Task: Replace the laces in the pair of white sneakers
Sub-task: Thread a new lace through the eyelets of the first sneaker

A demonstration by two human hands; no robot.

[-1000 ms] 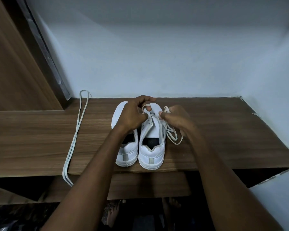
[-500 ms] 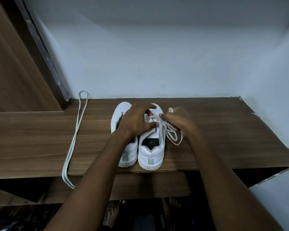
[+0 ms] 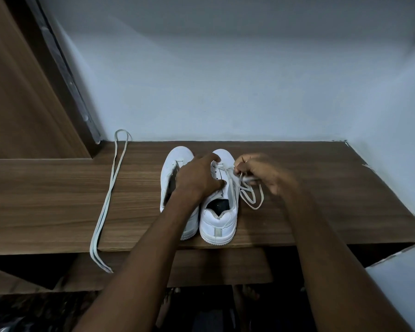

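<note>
Pinching lace [image 3: 249, 197] beside right sneaker [image 3: 219, 212], right hand [image 3: 261, 171]

The two low-top leather sneakers [image 3: 217, 221] are white, each with a pale grey strip down the heel, and the right one's inside looks black. The flat laces [image 3: 248, 196] threaded in it and the loose flat lace [image 3: 108, 200] are off-white. The wooden shelf [image 3: 58, 200] is brown with streaky grain; the painted wall [image 3: 225, 87] is pale blue-grey.

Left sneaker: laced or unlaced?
Unlaced, seemingly: no lace shows on the left sneaker; the left hand hides part.
</note>
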